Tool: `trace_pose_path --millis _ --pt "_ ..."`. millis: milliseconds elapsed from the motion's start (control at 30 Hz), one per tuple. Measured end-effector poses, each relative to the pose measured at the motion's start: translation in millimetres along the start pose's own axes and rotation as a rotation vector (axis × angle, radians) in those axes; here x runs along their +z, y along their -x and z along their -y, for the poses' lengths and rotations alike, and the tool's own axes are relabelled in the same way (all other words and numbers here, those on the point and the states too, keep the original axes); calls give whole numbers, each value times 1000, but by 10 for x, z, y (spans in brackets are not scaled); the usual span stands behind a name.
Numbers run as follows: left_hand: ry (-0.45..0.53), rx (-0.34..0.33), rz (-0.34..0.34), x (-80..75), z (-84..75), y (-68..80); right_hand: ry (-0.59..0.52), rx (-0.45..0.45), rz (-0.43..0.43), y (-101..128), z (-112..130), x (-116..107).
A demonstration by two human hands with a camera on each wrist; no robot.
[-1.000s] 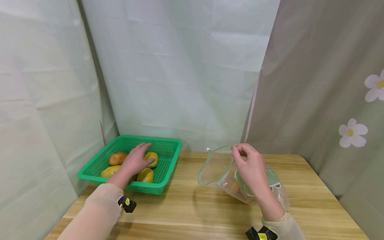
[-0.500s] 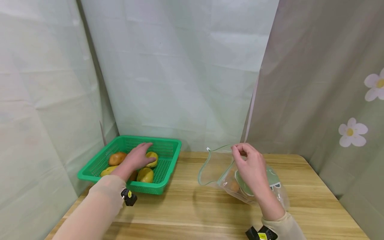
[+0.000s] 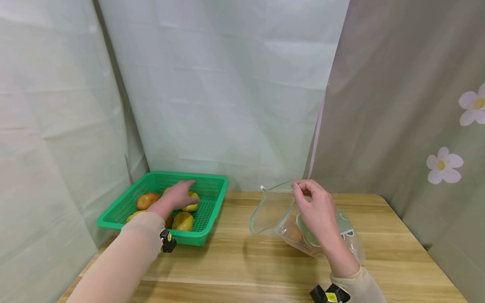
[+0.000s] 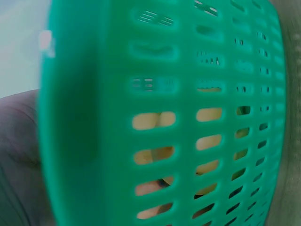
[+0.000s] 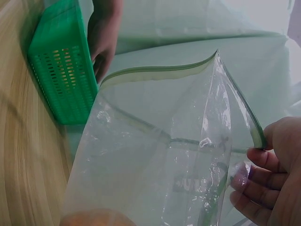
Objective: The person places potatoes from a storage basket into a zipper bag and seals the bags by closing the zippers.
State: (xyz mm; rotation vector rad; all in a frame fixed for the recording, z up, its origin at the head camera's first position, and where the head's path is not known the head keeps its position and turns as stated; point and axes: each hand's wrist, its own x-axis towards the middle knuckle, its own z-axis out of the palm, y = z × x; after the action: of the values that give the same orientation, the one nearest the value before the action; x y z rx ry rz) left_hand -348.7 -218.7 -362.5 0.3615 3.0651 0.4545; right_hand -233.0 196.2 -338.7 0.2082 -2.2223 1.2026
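Note:
My left hand (image 3: 175,198) reaches into a green plastic basket (image 3: 217,210), fingers stretched out and thumb spread apart. It lies over a yellow, potato-like piece (image 3: 192,205), partly hidden beneath it. Another yellow piece (image 3: 183,221) sits nearer the front, and a round orange-brown one (image 3: 147,201) lies to the left of the hand. With thumb and forefinger my right hand (image 3: 316,206) pinches the green-edged rim of a clear zip bag (image 5: 155,113), whose mouth gapes toward the basket. Inside the bag an orange-brown round thing (image 5: 99,219) shows at the bottom.
Both basket and bag stand on a wooden table (image 3: 235,261). Pale curtains (image 3: 235,92) hang right behind it and along the left side, with a flowered curtain (image 3: 382,126) on the right. In the left wrist view the basket's slotted wall (image 4: 183,101) blocks most of the sight.
My left hand and forearm have moved slightly to the right and deeper over the basket. The right hand keeps its hold on the bag's rim in the same place.

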Motion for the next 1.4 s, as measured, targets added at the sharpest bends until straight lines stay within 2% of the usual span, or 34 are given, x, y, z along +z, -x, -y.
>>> trace_pose_path --millis 300,633,900,1167,1400 --pt "57 -3 70 13 36 -32 -2 -6 -6 -2 17 6" --pt "98 -6 131 102 154 -28 -1 11 4 12 8 -26" --pt "18 -24 143 142 207 -60 10 23 13 23 -6 -45" --pt "-64 -43 116 172 201 -44 19 11 9 33 -16 -49" --pt "-89 -62 102 183 175 -20 18 7 8 31 -16 -51"
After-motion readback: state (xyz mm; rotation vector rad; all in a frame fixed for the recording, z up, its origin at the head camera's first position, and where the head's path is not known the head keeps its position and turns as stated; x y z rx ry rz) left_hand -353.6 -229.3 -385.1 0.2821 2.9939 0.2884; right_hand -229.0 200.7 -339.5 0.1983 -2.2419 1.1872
